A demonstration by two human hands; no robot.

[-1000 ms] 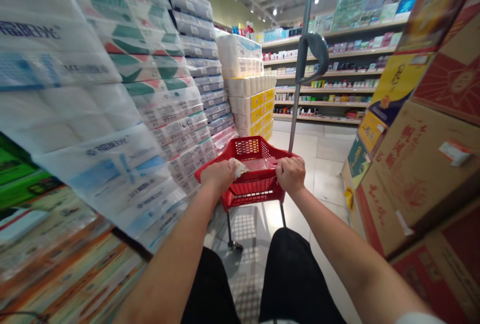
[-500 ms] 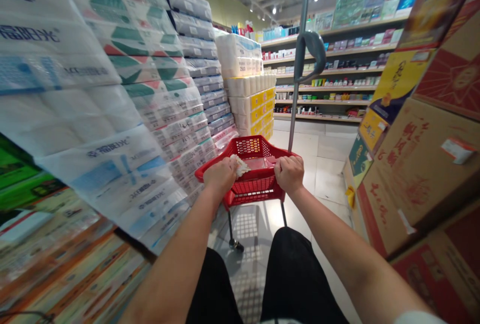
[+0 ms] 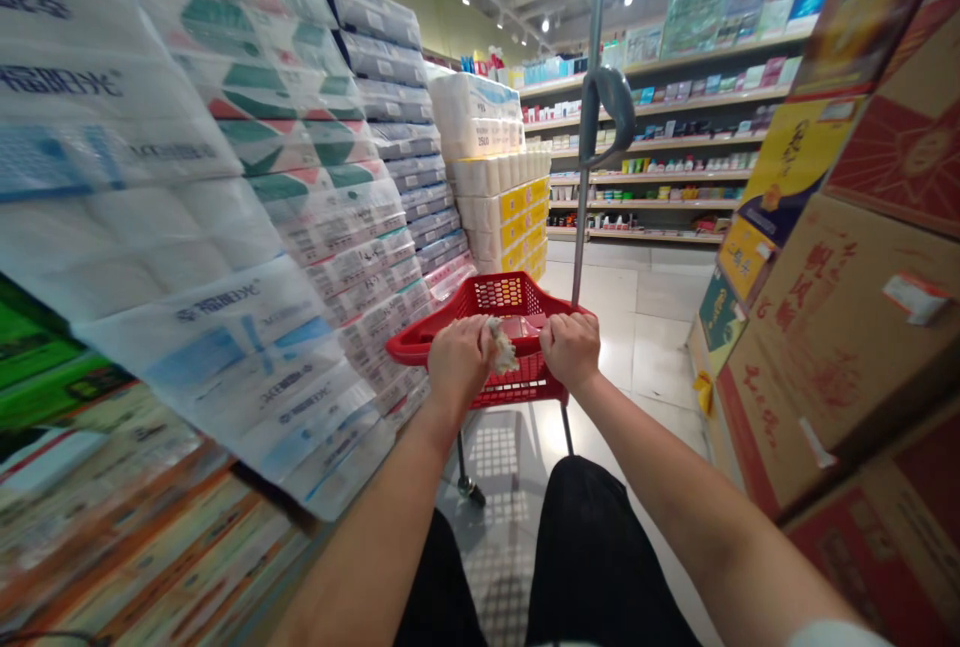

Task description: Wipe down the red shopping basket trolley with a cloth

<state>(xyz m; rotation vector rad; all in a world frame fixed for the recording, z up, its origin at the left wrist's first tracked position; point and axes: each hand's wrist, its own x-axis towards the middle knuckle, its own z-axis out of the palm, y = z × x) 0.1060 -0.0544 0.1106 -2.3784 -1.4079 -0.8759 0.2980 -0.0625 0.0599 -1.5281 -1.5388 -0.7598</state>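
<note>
A small red shopping cart (image 3: 409,349) with a perforated plastic basket stands in front of my knees. My left hand (image 3: 457,355) is closed over the middle of its near rim. A crumpled off-white frilly thing (image 3: 505,345) sticks out at the thumb side of that hand; its kind is unclear. At the rim's right end, my right hand (image 3: 570,343) is closed in a fist around the edge. A pinkish item (image 3: 521,326) lies inside the basket, partly hidden by my hands. From the cart's right side rises a thin metal pole (image 3: 583,217) carrying a grey loop handle (image 3: 616,112).
Tall stacks of toilet-paper packs (image 3: 225,317) line the left side. Cardboard cartons (image 3: 847,327) are piled on the right. Between them runs a white tiled floor (image 3: 630,312), reaching shelves of small packaged goods (image 3: 675,167) at the back.
My left hand has shifted right along the rim, closer to my right hand, and the off-white thing has moved with it. The pole and my right hand appear slightly further left.
</note>
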